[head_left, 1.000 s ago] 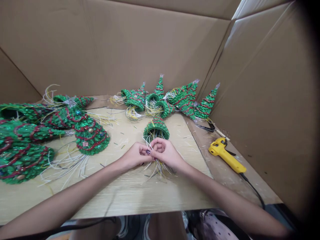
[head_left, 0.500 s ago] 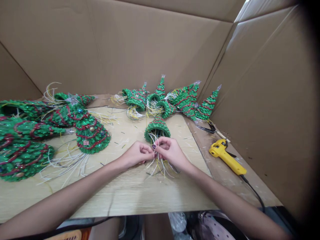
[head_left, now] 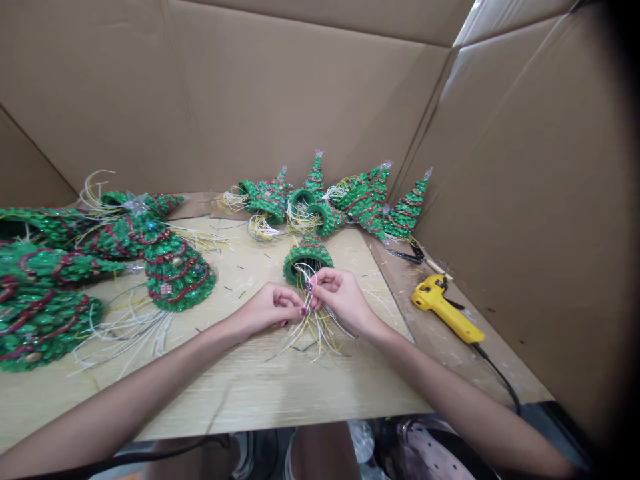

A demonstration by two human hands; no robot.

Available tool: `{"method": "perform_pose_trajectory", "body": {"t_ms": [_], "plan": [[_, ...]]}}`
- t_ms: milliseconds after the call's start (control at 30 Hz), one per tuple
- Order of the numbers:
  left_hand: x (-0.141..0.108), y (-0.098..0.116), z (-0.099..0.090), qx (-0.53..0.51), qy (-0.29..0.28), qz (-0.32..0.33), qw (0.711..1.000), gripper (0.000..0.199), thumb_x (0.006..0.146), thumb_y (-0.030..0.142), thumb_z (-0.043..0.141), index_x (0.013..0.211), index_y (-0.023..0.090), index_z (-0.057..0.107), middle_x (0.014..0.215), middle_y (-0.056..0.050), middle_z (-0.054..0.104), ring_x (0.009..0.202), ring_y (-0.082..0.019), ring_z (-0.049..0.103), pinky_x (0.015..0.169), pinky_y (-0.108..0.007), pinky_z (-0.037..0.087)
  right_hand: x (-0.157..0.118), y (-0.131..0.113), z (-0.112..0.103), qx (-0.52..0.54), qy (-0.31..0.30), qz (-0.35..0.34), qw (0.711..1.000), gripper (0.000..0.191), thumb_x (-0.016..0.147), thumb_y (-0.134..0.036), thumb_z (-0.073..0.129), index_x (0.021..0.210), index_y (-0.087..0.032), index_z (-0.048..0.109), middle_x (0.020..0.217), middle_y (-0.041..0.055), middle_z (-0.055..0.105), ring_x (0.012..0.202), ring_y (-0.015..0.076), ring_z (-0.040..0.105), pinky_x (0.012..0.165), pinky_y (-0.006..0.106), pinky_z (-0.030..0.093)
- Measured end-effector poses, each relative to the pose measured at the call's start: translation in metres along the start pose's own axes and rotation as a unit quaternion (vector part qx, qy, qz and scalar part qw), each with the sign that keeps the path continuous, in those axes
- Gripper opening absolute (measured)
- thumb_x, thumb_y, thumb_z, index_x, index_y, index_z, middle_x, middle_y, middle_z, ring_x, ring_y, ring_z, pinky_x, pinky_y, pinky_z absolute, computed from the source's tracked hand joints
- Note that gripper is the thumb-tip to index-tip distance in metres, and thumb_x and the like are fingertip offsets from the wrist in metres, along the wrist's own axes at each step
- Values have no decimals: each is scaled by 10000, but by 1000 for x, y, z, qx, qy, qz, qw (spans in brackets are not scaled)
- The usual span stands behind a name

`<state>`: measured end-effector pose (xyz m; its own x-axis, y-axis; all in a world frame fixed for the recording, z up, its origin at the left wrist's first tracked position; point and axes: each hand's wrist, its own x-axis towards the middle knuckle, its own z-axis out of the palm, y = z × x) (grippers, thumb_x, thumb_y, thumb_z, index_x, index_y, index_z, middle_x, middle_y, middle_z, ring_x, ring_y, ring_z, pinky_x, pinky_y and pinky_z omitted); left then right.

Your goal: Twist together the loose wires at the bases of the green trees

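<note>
Left hand [head_left: 267, 310] and right hand [head_left: 343, 300] bare, forearms [head_left: 150, 387] too. Fingernails [head_left: 309, 287] painted dark, looks plum, hard to tell at this size. Legs [head_left: 323, 453] bare. Pink dotted fabric [head_left: 430, 460] lower right, possibly clothing.

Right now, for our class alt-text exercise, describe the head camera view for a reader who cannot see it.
The right hand pinches white and yellow wires trailing from a green beaded Christmas tree, the left hand beside them, above a wooden board. More beaded trees lie around, with a yellow glue gun at right, inside cardboard walls.
</note>
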<state>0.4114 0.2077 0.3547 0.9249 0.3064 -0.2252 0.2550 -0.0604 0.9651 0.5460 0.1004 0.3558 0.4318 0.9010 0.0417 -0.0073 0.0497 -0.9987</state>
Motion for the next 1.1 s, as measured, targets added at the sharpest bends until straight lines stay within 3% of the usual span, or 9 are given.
{"method": "perform_pose_trajectory", "body": {"t_ms": [433,767,1100], "plan": [[1,-6,-3,19,-2,1,1000,338,668,451,695,715,122,634,483,25,550,388,-52,376,408,-182,251,0,-2,-1,2,10,-13,1000,340,632,-422,762,738,-157,576,554,-30,597,486,86,586,488,198,484],[0,-8,-4,-17,21,43,999,322,678,437,698,707,121,638,486,32,524,433,-55,393,432,-173,243,4,-1,-11,-4,-100,50,994,339,604,-384,791,754,-135,618,630,2,659,583,100,638,563,206,526],[0,-6,-4,-25,1,27,999,323,653,425,723,661,117,626,497,23,537,436,-52,400,429,-173,247,1,-4,-8,-7,-94,51,994,319,612,-372,788,721,-144,594,580,-22,634,546,85,621,539,194,517]]}}
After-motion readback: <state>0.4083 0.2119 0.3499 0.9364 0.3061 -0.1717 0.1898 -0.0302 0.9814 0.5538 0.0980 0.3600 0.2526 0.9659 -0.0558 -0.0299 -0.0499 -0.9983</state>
